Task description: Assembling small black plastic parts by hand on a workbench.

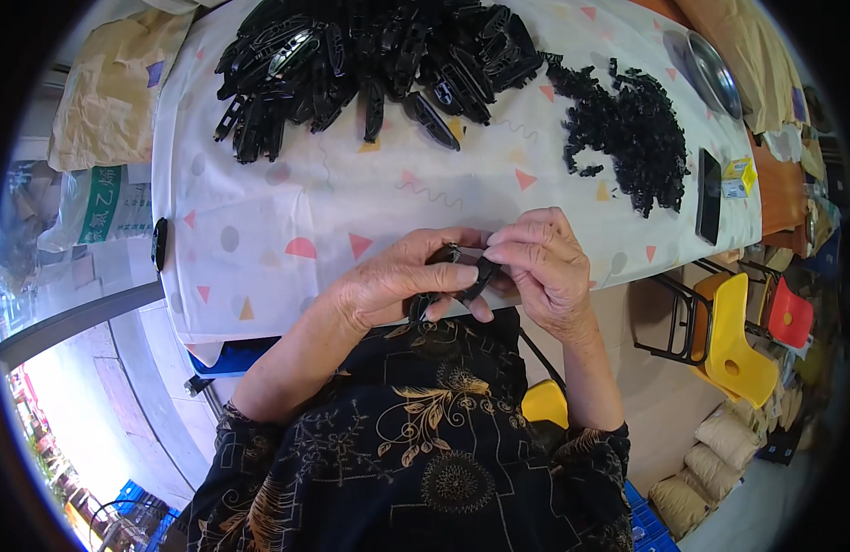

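Observation:
Near the table's front edge, my left hand (388, 276) is closed around a long black plastic part (421, 305), its thumb lying across it. My right hand (546, 271) meets it from the right, thumb and fingers pinched at the part's end. Whether a separate small piece sits in that pinch is hidden by the fingers. Beyond my hands lies a large heap of similar long black plastic parts (374, 97). A second heap, of small black pieces (638, 138), is spread at the far right. One more black part (160, 244) rests by the table's left edge.
The table (259, 212) has a white patterned cover. At its right are a black phone (708, 196), a small yellow box (739, 175) and a round metal dish (712, 75). A brown paper bag (116, 92) stands left; a yellow chair (740, 336) and filled sacks (715, 460) are right.

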Demonstrator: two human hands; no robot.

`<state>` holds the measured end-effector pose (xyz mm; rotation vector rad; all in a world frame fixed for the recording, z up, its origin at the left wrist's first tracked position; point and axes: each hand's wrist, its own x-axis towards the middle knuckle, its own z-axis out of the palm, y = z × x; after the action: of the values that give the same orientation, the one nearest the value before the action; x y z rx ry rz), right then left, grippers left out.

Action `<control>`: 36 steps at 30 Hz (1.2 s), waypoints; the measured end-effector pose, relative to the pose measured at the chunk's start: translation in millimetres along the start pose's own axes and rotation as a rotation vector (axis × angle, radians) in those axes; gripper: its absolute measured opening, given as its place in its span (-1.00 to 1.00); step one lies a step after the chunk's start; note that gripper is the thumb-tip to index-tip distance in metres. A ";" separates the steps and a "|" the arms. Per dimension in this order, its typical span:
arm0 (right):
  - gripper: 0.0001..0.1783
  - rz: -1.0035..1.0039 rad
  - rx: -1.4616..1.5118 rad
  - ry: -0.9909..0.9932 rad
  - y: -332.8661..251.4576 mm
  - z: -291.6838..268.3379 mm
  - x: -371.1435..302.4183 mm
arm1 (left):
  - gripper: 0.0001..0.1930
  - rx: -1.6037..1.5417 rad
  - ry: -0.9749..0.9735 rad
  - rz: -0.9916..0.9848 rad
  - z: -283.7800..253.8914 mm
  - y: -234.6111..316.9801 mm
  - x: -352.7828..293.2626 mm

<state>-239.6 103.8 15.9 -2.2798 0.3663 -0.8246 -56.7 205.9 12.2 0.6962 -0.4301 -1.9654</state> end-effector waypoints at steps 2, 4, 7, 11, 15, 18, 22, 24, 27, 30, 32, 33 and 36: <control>-0.80 0.005 -0.014 0.007 0.8 0.6 -2.7 | -0.52 0.058 0.022 -0.003 0.0 -3.4 3.2; -0.79 0.007 -0.029 0.012 1.8 1.0 -4.9 | -0.52 0.116 0.044 -0.003 3.0 -5.5 6.0; -0.76 0.008 -0.102 0.018 3.1 4.2 -10.2 | -0.51 0.176 0.131 0.045 9.1 -8.8 7.4; -0.60 0.338 0.241 0.227 -0.4 23.4 -23.2 | -0.51 0.421 0.245 0.106 8.1 -6.6 4.9; -0.34 0.687 0.888 0.277 -20.3 40.2 -2.7 | -0.49 0.659 0.361 0.200 8.6 -5.7 -4.2; -0.48 0.736 1.058 0.223 -25.2 46.4 8.8 | -0.43 0.752 0.416 0.389 10.3 -7.2 -11.1; -0.54 0.701 0.989 0.177 -35.9 57.8 17.4 | -0.37 0.782 0.416 0.487 2.5 -12.8 -21.6; -0.58 0.650 0.903 0.160 -40.4 63.4 20.5 | -0.33 0.895 0.426 0.576 1.3 -12.9 -26.9; -0.62 0.606 0.873 0.114 -44.0 74.0 28.1 | -0.33 0.803 0.433 0.502 -4.5 -9.0 -39.7; -0.68 0.551 0.757 -0.014 -47.4 75.7 36.2 | -0.35 0.897 0.425 0.524 -13.6 -1.7 -55.5; -0.70 0.490 0.580 -0.196 -45.8 64.1 39.6 | -0.42 1.215 0.536 0.500 -20.8 12.8 -88.5; -0.73 0.393 0.396 -0.127 -43.8 56.1 41.7 | -0.47 1.054 0.816 0.340 -43.3 14.0 -108.1; -0.75 0.351 -0.014 0.110 2.2 14.7 23.8 | -0.50 1.281 1.200 0.551 -104.6 61.8 -200.3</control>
<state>-212.0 98.6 17.0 -2.1027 0.7980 -0.7658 125.1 353.3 24.2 2.0529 -0.9290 -0.3198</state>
